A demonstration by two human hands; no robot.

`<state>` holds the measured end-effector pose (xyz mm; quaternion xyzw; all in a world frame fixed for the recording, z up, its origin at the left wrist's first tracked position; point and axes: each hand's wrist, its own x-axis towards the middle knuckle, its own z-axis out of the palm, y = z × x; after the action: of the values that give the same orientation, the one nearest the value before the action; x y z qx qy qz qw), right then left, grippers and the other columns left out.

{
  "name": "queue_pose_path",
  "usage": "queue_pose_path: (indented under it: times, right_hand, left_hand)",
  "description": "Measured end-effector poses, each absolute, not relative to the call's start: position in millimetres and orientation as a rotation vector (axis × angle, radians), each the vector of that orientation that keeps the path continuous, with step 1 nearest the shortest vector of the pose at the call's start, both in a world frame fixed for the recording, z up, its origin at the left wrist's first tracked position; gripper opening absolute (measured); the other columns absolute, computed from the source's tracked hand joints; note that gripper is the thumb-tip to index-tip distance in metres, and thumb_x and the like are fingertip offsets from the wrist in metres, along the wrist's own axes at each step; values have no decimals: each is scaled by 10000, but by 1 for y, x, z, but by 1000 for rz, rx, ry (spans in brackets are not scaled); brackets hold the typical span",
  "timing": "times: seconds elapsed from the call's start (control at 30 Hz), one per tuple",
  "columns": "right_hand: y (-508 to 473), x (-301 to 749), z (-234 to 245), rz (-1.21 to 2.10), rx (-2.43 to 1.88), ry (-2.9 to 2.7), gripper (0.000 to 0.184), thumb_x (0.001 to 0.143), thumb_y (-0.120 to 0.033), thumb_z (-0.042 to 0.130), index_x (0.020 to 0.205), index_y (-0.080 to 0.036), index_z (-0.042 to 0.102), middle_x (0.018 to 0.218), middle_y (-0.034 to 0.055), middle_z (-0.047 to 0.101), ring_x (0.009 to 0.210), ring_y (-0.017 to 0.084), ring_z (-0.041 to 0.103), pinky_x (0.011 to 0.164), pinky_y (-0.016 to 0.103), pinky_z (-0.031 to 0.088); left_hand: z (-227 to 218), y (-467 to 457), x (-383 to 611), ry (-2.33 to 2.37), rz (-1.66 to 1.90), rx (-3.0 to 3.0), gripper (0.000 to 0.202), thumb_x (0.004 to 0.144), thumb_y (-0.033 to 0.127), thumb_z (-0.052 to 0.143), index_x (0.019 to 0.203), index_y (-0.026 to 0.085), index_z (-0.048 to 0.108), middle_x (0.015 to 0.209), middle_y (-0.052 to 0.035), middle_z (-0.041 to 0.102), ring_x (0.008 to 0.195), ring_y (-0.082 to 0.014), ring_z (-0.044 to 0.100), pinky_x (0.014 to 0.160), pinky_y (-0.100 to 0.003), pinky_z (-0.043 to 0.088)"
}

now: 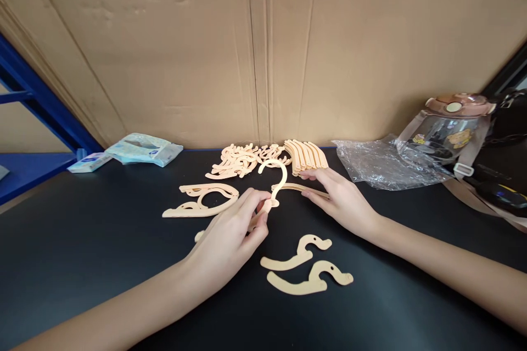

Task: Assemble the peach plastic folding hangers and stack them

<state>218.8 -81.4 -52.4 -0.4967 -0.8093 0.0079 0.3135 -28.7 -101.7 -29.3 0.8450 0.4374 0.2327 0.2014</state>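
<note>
Between its thumb and fingers, my left hand [234, 222] pinches a cream hanger piece at the base of a curved hook [284, 175], which stands up above the fingertips. The rest of that piece runs under the hand, mostly hidden. My right hand [337, 197] has its thumb and fingers around a slim cream hanger arm [288, 186]; the fingertips are close to a stack of curved arms [307, 154]. In front of the hands lie two loose hanger arms, a farther one [288, 263] and a nearer one [298, 286]. A folded hanger [214, 210] rests left of my left hand.
A heap of small hook pieces [236, 160] lies at the back of the black table [102, 252]. Tissue packs [144, 149] are at the back left. Crumpled clear plastic [370, 164] and a strapped water bottle [448, 131] stand at right. Cardboard [185, 55] rises behind.
</note>
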Motion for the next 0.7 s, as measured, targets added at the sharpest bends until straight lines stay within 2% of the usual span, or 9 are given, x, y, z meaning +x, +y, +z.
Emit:
queue_pose_path:
  times: [0.13,0.3,0.5,0.6,0.7]
  right_hand:
    - [-80,217,-53,-150,-1353,-2263,273,939,-333,527,1164,-200,605,1128,77,642,1071,248,584,925,422,479]
    - [-81,215,-53,-149,-1378,-2269,186,950,-263,497,990,-203,668,997,68,646,947,228,604,830,387,492]
    - [-80,214,-51,-80,-1345,-2246,210,983,-201,373,906,-192,567,909,68,642,866,222,597,772,376,458]
    - [-83,213,-49,-41,-1307,-2243,265,998,-207,300,847,-199,518,819,54,616,758,197,575,694,334,442]
    - [-89,212,-45,12,-1254,-2261,293,1012,-256,298,796,-208,489,732,16,568,655,155,532,618,281,402]
  left_hand:
    - [-35,-94,-31,1250,630,2324,154,955,301,373,1059,264,480,802,32,579,681,-146,584,635,-256,441]
    - [-38,-90,-31,1288,607,2356,209,963,337,373,1101,262,511,866,8,627,761,-175,615,662,-274,441]
    - [-33,-92,-28,1370,632,2320,250,973,393,355,1102,250,514,797,13,620,735,-182,608,639,-282,423]
    - [-32,-93,-27,1360,667,2250,214,963,390,367,1038,244,504,749,29,581,653,-158,567,599,-270,411]
    - [-31,-94,-28,1274,712,2119,168,949,367,387,983,236,486,787,27,563,659,-143,547,600,-256,419]
